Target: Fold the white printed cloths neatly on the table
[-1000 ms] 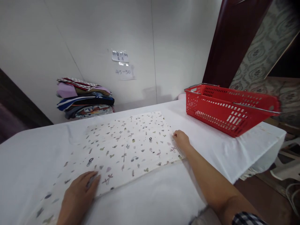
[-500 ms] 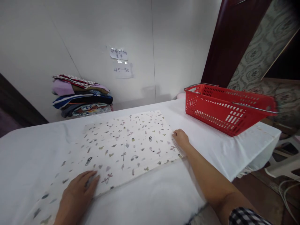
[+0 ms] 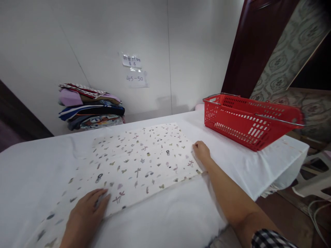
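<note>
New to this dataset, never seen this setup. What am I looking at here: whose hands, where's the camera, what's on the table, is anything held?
There is no machine: a person works with bare hands, and the one camera sits on their head, looking forward and down. The left hand lies flat on the near edge of a printed cloth. The right hand touches the cloth's right edge; whether it pinches it I cannot tell. The cloth lies spread on a table covered in white. A red basket stands at the table's right end. A stack of folded clothes sits by the wall, under two paper notes.
</note>
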`<state>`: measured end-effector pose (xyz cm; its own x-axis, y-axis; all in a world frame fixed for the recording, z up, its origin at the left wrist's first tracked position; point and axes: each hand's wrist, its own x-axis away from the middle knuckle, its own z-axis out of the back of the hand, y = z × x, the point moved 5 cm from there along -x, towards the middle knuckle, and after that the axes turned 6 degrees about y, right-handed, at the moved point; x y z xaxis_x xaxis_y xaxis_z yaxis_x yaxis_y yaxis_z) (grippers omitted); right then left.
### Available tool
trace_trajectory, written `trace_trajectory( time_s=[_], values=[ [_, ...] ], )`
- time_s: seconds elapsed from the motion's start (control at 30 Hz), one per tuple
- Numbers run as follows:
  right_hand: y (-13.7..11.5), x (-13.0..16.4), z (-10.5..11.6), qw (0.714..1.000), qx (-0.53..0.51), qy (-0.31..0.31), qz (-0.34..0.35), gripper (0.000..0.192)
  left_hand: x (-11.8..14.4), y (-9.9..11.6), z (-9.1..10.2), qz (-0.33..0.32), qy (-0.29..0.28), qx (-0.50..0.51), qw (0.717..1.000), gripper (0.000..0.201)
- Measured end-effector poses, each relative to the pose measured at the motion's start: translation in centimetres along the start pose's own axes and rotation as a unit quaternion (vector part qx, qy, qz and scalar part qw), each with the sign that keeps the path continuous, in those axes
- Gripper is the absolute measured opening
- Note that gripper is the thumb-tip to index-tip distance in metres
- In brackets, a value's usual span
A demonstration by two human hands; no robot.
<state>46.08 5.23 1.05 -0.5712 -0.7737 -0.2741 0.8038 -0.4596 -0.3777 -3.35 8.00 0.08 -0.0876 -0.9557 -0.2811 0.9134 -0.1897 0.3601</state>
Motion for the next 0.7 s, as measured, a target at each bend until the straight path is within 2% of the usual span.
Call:
trace_trajectory(
  time_s=[0.1,0.27,0.43,0.7],
  values=[
    [0.3,-0.1,-0.4,0.999,0.009,-0.031,-0.018,0.018,0.2,0.1,0.2,0.004,0.004,0.009,1.000,0.048],
    [0.3,0.0,-0.7,0.999,0.017,-0.044,-0.021,0.020,0.3,0.5,0.4,0.001,0.024,0.027,0.999,0.045],
    [-0.2,-0.2,-0.4,0.999,0.013,-0.050,-0.008,0.022,0.4,0.9,0.5,-0.001,0.021,0.031,0.999,0.043],
    [-2.8,-3.5,-1.6,0.995,0.003,-0.095,-0.001,0.020,0.4,0.5,0.4,-0.020,0.020,0.024,0.999,0.041]
  ],
)
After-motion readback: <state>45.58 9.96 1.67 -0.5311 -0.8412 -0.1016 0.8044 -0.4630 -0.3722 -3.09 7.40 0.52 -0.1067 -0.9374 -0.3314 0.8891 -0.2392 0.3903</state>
